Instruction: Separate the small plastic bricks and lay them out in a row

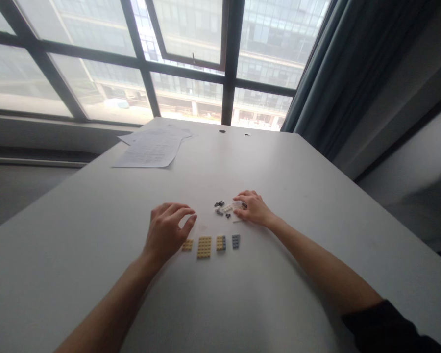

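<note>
My left hand hovers at the left, thumb and fingers apart, with nothing visible between them. Beneath its thumb side lies a small tan brick plate, partly covered by the hand. To the right of that, in a row, are a larger tan plate, a tan-and-grey piece and a dark grey plate. My right hand reaches over a small heap of loose bricks, thumb and fingers parted. A dark piece shows between them. Next to it are white bricks and black pieces.
The bricks lie on a white table. Printed sheets of paper rest at its far left. Two round fittings, one dark, sit near the far edge. Beyond stand a window and a dark curtain.
</note>
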`<state>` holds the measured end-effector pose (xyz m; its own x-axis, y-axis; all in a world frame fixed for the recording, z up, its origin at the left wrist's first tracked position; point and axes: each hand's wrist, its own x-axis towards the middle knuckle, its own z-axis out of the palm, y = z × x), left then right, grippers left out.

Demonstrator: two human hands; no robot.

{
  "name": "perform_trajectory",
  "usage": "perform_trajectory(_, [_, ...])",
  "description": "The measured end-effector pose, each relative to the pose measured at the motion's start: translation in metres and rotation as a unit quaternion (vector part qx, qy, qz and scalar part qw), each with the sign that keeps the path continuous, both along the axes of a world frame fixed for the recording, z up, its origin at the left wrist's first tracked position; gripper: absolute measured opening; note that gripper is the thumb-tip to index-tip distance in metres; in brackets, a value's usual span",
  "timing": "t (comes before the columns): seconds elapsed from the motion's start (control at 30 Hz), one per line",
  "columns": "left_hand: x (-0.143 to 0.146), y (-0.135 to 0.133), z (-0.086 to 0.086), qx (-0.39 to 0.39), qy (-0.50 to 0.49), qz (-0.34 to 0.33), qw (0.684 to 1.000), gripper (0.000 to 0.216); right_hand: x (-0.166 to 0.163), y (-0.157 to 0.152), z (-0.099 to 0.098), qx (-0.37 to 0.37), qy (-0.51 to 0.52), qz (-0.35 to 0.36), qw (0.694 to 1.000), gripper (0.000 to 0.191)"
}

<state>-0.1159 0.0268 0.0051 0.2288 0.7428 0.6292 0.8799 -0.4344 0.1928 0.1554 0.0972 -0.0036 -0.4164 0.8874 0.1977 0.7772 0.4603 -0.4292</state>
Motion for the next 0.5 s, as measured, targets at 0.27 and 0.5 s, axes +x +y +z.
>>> perform_trajectory(0.27, [0.004, -0.003, 0.002, -0.006, -0.005, -0.023, 1.0, 0.018, -0.009, 0.001, -0.001, -0.052, 0.129, 0.007, 0.99, 0.02])
perform_trajectory(0.5, [0.022, -0.013, 0.009, -0.047, 0.047, -0.147, 0.987, 0.018, 0.004, -0.037, 0.01, -0.324, 0.533, 0.018, 0.781, 0.044])
